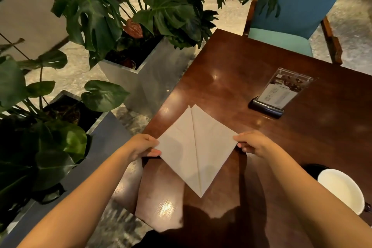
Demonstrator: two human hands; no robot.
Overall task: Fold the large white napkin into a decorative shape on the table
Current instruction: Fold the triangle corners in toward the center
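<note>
The white napkin (196, 148) lies on the dark wooden table (261, 137), folded into a diamond with a centre seam. The left hand (142, 147) pinches its left corner and the right hand (253, 143) pinches its right corner.

White napkin (196, 148) folded to a diamond on wooden table (231, 78), left hand (141, 147) and right hand (254, 144) pinching side corners

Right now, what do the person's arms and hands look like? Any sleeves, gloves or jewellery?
Both are bare. The left hand and right hand wear no gloves, and no ring is visible. The left forearm and right forearm show no sleeve, watch or bracelet down to the frame's lower edge.
</note>
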